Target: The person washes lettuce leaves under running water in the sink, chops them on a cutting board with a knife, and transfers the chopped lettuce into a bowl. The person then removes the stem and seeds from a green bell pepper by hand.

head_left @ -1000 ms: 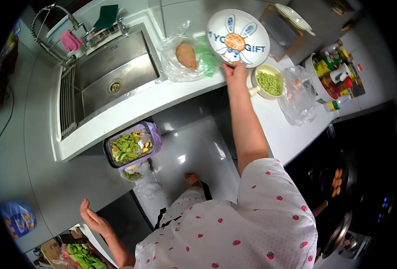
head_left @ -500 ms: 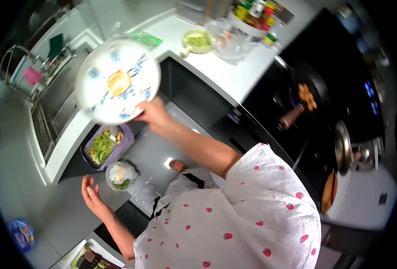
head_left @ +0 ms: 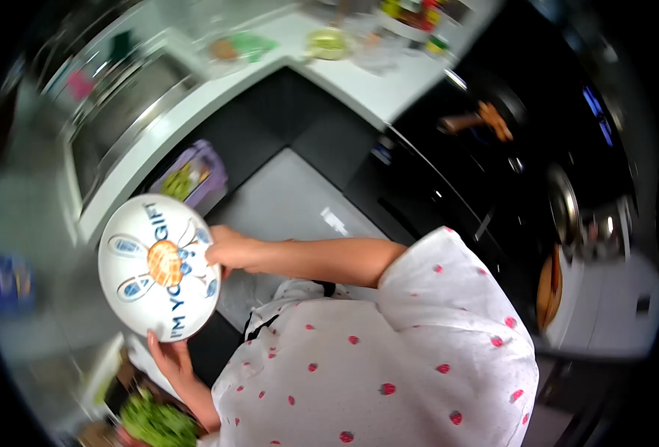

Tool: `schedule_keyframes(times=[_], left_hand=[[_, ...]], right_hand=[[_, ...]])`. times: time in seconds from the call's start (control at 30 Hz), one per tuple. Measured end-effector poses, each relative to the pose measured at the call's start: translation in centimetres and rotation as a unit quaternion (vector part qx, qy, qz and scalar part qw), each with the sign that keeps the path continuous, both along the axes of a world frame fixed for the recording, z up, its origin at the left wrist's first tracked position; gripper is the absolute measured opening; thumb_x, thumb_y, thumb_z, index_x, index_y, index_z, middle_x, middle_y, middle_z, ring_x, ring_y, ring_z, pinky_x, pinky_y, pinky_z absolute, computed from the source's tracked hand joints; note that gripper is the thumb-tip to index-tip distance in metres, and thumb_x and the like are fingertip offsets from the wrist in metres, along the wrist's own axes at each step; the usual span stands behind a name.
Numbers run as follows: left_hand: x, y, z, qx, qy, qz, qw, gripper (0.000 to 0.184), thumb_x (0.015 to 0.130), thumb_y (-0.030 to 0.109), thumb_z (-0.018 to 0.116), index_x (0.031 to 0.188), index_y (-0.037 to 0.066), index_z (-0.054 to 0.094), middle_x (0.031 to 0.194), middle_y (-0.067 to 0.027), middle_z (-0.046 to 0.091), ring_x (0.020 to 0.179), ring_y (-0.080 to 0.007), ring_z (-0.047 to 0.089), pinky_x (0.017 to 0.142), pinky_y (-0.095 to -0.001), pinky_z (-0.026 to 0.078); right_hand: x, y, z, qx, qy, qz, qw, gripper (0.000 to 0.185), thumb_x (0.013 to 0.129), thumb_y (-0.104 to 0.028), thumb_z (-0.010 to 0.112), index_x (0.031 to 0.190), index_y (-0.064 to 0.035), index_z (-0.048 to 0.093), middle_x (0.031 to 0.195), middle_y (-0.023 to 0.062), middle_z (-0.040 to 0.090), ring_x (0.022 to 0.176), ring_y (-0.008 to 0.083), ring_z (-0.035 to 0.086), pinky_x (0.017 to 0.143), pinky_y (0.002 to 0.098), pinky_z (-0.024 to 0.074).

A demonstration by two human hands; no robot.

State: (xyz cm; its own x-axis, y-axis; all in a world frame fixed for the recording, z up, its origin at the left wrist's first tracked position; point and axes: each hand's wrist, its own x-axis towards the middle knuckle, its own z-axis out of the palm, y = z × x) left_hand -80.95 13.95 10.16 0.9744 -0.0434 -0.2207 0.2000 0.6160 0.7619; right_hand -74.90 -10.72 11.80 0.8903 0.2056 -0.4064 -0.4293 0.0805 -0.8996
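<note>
A round white plate [head_left: 132,249] with a blue and orange drawing and blue letters is held upright-facing over the left side of the view. My right hand [head_left: 230,249] grips its right rim, with the fingers partly hidden behind it. At the lower rim is my left hand [head_left: 170,354], its thumb at the plate's edge and its other fingers mostly hidden beneath. Behind the plate, a bin with a purple liner [head_left: 208,167] holds green scraps.
The sink [head_left: 132,112] is at the upper left. A pale bowl [head_left: 328,45] stands on the white counter [head_left: 359,82]. To the right, a pan with brown pieces [head_left: 504,112] sits on the black stove. Leafy greens [head_left: 154,421] lie at the lower left.
The plate has moved from over the counter, past the sink, down to the left. My left hand now touches its lower rim. The view has swung to the right.
</note>
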Motion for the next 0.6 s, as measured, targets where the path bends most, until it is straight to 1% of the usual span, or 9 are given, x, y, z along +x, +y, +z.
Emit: schedule_keyframes(times=[0.03,0.07,0.1,0.13,0.23,0.27,0.37,0.43,0.6], left_hand=[[-2.2,3.0,-2.6,0.030,-0.021,0.019,0.999,0.042,0.087,0.025,0.048,0.122,0.003,0.041,0.118,-0.0111,0.050,0.103,-0.0244,0.051,0.082,-0.0386,0.045],[-4.2,5.2,-4.3,0.019,0.000,0.039,0.999,0.042,0.085,0.023,0.049,0.121,0.002,0.041,0.118,-0.0109,0.049,0.105,-0.0247,0.050,0.086,-0.0390,0.043],[-6.4,7.5,-6.0,0.008,0.020,0.059,0.998,0.042,0.084,0.020,0.051,0.121,0.002,0.042,0.119,-0.0107,0.048,0.106,-0.0251,0.049,0.089,-0.0394,0.041],[-8.4,8.5,-5.8,-0.058,0.073,0.085,0.992,0.046,0.082,0.020,0.055,0.122,0.003,0.040,0.121,-0.0107,0.046,0.109,-0.0266,0.046,0.093,-0.0409,0.038],[-15.2,11.9,-7.6,-0.101,-0.004,0.173,0.980,0.039,0.083,0.012,0.050,0.120,0.000,0.042,0.112,-0.0105,0.053,0.102,-0.0213,0.052,0.088,-0.0339,0.040],[-16.8,13.0,-7.4,-0.070,0.085,0.241,0.964,0.043,0.078,0.006,0.051,0.120,-0.001,0.041,0.111,-0.0119,0.054,0.102,-0.0219,0.053,0.088,-0.0334,0.041],[-21.6,17.6,-7.6,-0.163,0.084,0.260,0.948,0.051,0.068,0.001,0.046,0.118,-0.004,0.041,0.109,-0.0129,0.055,0.097,-0.0213,0.056,0.084,-0.0320,0.044],[-21.0,11.5,-2.3,-0.152,0.118,0.314,0.930,0.052,0.067,0.000,0.046,0.119,-0.004,0.041,0.108,-0.0128,0.056,0.096,-0.0211,0.056,0.082,-0.0313,0.045],[-19.1,5.9,-0.6,-0.103,0.154,0.485,0.855,0.053,0.066,0.002,0.047,0.118,-0.003,0.041,0.106,-0.0150,0.057,0.095,-0.0254,0.057,0.082,-0.0358,0.047]], right_hand=[[-0.1,2.5,-4.1,-0.003,-0.083,0.018,0.996,0.033,0.067,-0.006,0.055,0.099,0.0022,0.056,0.085,0.0117,0.061,0.067,0.0189,0.060,0.050,0.0293,0.0489],[-1.0,3.2,-1.3,-0.041,-0.028,0.117,0.992,0.034,0.068,-0.009,0.055,0.101,0.0004,0.057,0.086,0.0102,0.062,0.070,0.0184,0.061,0.054,0.0297,0.0501],[-2.5,5.2,-0.5,-0.005,-0.014,0.103,0.995,0.033,0.070,-0.009,0.055,0.102,-0.0001,0.057,0.086,0.0101,0.062,0.072,0.0186,0.061,0.056,0.0292,0.0501],[-3.9,7.3,1.7,-0.012,-0.086,0.160,0.983,0.033,0.070,-0.009,0.054,0.101,-0.0001,0.057,0.087,0.0103,0.062,0.072,0.0191,0.061,0.058,0.0288,0.0503],[-6.5,14.9,1.6,-0.087,0.015,0.218,0.972,0.036,0.068,-0.008,0.054,0.103,0.0026,0.055,0.090,0.0111,0.061,0.075,0.0191,0.060,0.063,0.0312,0.0490],[-7.1,17.5,1.3,-0.109,0.017,0.245,0.963,0.038,0.067,-0.007,0.054,0.104,0.0034,0.054,0.091,0.0111,0.061,0.075,0.0188,0.060,0.063,0.0309,0.0481],[-9.2,26.5,1.1,-0.171,0.014,0.324,0.930,0.038,0.066,-0.006,0.051,0.102,0.0047,0.054,0.090,0.0104,0.061,0.075,0.0173,0.058,0.064,0.0281,0.0455],[-5.9,22.6,4.6,-0.162,0.034,0.365,0.916,0.037,0.065,-0.005,0.050,0.101,0.0050,0.055,0.089,0.0102,0.061,0.075,0.0166,0.057,0.065,0.0271,0.0444],[0.5,24.7,3.6,-0.126,0.046,0.529,0.838,0.037,0.067,-0.005,0.049,0.102,0.0042,0.055,0.090,0.0099,0.060,0.075,0.0155,0.056,0.063,0.0259,0.0435]])
